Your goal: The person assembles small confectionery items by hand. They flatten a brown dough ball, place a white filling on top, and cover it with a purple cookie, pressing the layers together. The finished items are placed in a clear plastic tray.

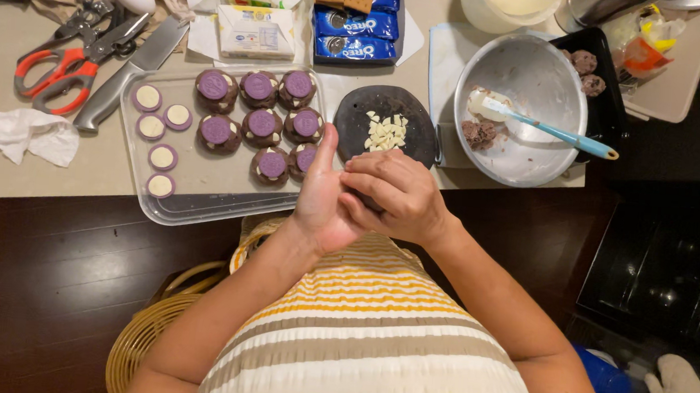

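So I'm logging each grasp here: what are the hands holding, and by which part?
It cannot be told: the right hand is cupped over the left hand, hiding anything pressed between the palms.

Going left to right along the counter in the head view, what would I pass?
Crumpled tissue → red-handled scissors → knife → clear tray of purple-topped cookies → dark round board with white chunks → metal bowl with blue spatula.

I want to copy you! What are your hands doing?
Left hand: open, palm up, thumb raised.
Right hand: curled against the left palm; anything held is hidden.
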### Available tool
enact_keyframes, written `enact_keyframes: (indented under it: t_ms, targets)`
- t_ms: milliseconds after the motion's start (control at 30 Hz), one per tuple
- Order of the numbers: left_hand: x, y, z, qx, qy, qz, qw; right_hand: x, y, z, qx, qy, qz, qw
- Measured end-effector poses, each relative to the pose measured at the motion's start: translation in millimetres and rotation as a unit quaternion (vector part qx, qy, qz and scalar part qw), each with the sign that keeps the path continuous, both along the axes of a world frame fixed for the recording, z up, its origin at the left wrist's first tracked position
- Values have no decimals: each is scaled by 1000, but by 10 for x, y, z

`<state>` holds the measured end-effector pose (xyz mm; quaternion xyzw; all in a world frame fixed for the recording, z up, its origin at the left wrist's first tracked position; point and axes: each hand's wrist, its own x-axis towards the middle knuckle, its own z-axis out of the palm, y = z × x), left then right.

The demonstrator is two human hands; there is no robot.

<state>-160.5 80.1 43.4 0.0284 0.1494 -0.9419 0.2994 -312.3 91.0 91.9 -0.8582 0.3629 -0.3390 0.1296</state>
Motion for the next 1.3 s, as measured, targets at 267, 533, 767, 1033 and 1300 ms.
enact_keyframes:
  t_ms: [267, 533, 767, 1033, 1300]
  targets:
    - [-94, 34, -64, -65, 141, 91, 984, -133, -88, 327, 279, -182, 53, 941]
    - [-28, 17, 104, -68, -32, 49, 996, -104, 49, 115, 163, 69, 15, 984]
    - [-65, 26, -73, -36, -141, 89, 985, -88, 24, 48, 154, 20, 18, 988]
    - [33, -4, -334, -46, -78, 44, 995, -90, 14, 70, 87, 150, 63, 983]
    - [63, 44, -323, -69, -48, 67, 994, -123, 86, 69, -5, 44, -50, 998]
